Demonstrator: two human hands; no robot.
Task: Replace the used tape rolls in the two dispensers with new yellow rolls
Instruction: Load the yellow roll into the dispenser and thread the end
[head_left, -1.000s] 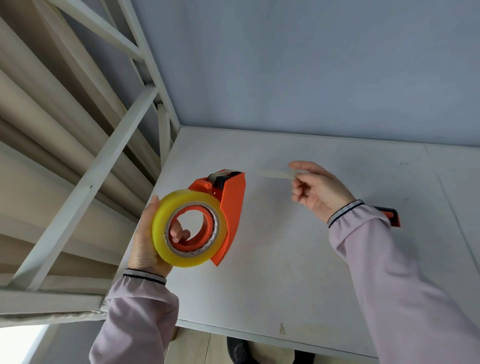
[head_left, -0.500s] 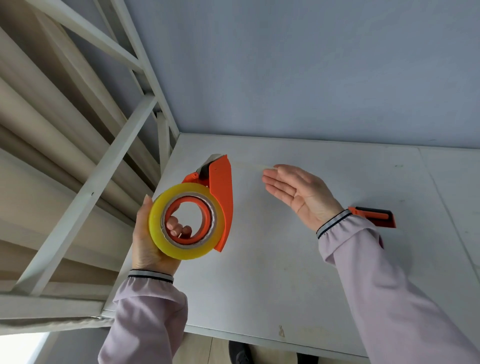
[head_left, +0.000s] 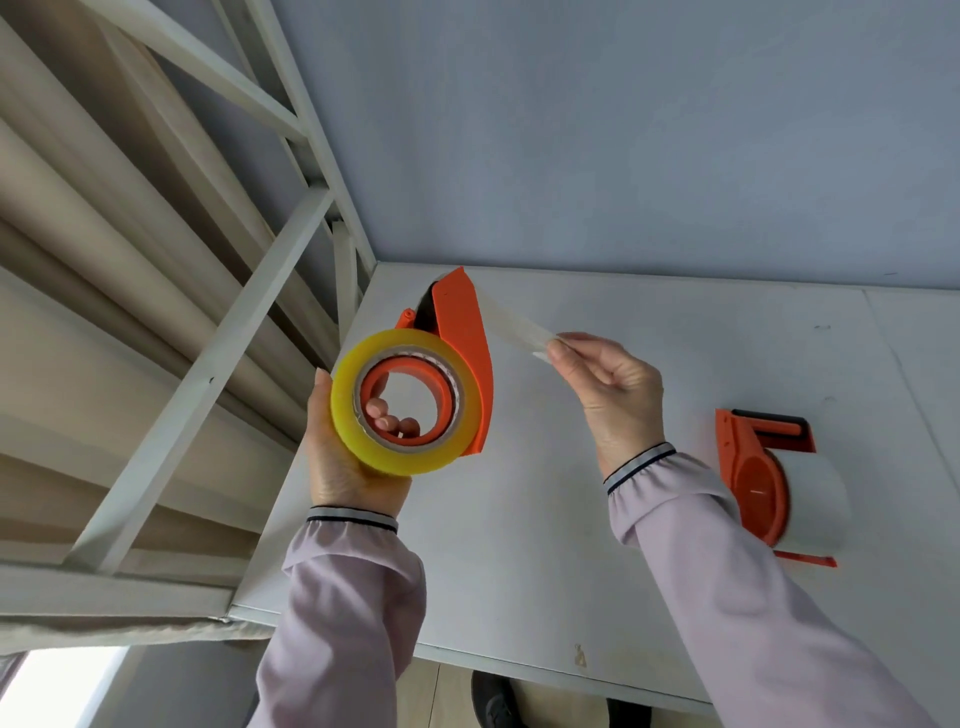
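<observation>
An orange tape dispenser (head_left: 462, 343) with a yellow tape roll (head_left: 353, 421) mounted on it is held upright above the white table (head_left: 519, 545). My left hand (head_left: 343, 467) grips it from below, fingers showing through the hub. A clear tape strip (head_left: 511, 325) runs from the dispenser's top edge down to my right hand (head_left: 608, 384), which pinches its free end. A second orange dispenser (head_left: 753, 478) with a pale, whitish roll lies on its side on the table to the right, apart from both hands.
A white metal frame (head_left: 208, 374) with beige panels behind it rises at the left, close to the table's left edge. A grey wall (head_left: 623, 130) stands behind the table. Dark shoes (head_left: 493, 701) show on the floor below the front edge.
The dispenser has tilted more upright and risen. My right hand, flat and open half a second ago, now pinches the tape end. The second dispenser has come fully into view.
</observation>
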